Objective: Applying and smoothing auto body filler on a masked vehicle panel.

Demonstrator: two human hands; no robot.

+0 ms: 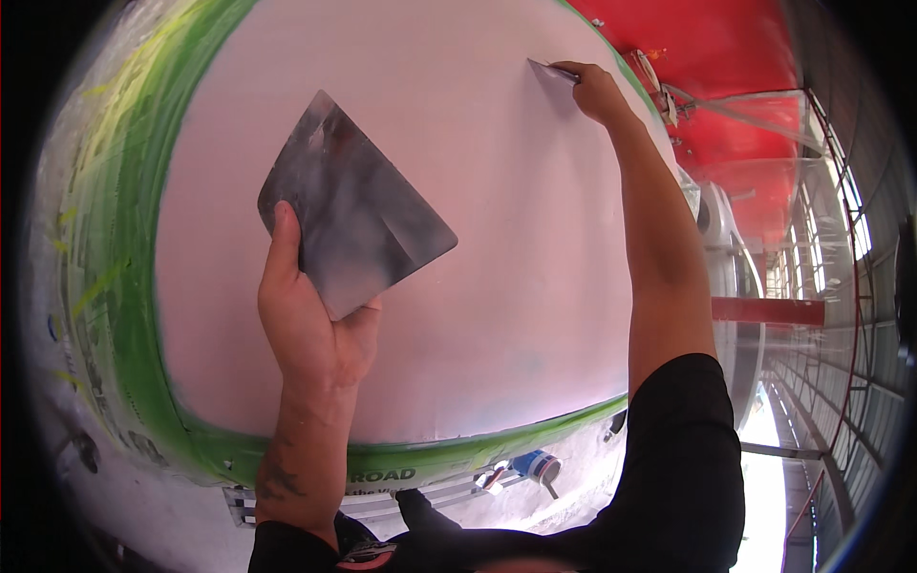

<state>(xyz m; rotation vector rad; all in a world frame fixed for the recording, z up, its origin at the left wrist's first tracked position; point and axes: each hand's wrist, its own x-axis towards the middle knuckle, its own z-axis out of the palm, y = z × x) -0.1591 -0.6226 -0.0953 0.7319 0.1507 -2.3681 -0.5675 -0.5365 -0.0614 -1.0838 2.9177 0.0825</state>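
A wide, pale pink panel (478, 353), probably a vehicle's, fills the middle of the view. My left hand (310, 329) is closed around the lower edge of a flat grey metal plate (349, 205), thumb on its face. The plate is held tilted above the panel, and its shiny surface carries pale smears. At the panel's far right, my right hand (600, 94) grips a thin putty spreader (550, 76). Its blade lies at or very close to the pink surface; contact is hard to judge. My fingers hide the spreader's near end.
Green masking tape and film (143, 277) border the panel. Below its near edge, a blue-and-silver can (540, 466) stands on a slatted surface. A red panel (721, 53) rises at the far right. Metal framing (812, 401) and a corrugated wall stand farther right.
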